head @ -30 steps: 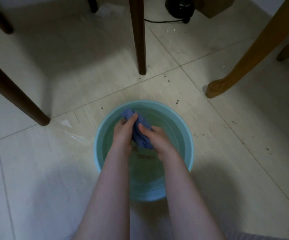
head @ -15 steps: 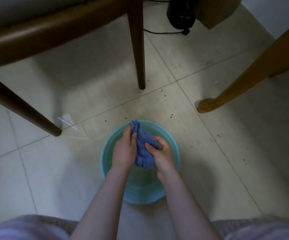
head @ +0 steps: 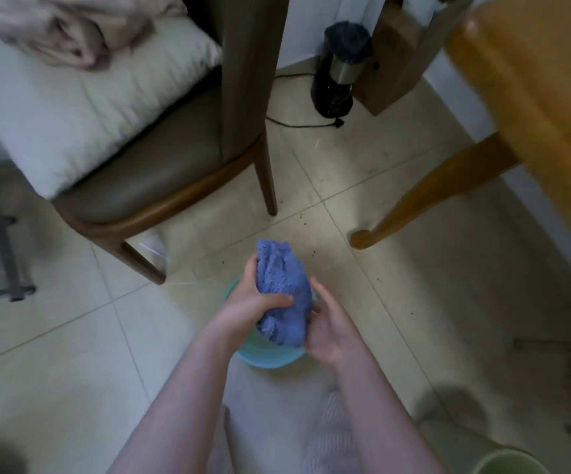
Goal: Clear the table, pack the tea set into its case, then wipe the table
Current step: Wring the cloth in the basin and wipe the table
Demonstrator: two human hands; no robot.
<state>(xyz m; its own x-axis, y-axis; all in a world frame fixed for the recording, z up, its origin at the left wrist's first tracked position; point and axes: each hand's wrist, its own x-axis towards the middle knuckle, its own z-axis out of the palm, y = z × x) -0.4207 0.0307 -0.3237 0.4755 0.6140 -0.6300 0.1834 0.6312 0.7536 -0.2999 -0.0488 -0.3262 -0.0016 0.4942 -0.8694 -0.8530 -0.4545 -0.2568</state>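
Note:
A bunched blue cloth [head: 282,289] is held up above a light blue basin [head: 270,358] that stands on the tiled floor. My left hand [head: 253,304] grips the cloth from the left, thumb pressed across its middle. My right hand [head: 328,331] cups the cloth from the right and below, fingers curled round it. Most of the basin is hidden behind my hands and the cloth. The wooden table [head: 530,107] shows at the upper right, with its curved leg [head: 424,203] reaching down to the floor.
A brown chair [head: 161,172] with a white cushion [head: 82,107] and crumpled fabric stands at the upper left. A black appliance [head: 340,70] with a cord sits by the wall beside a wooden block. A pale green rim [head: 509,461] shows at bottom right.
Both hands have lifted the blue cloth out of the basin and higher above it. The view has risen and pulled back, bringing the chair seat and table edge into sight.

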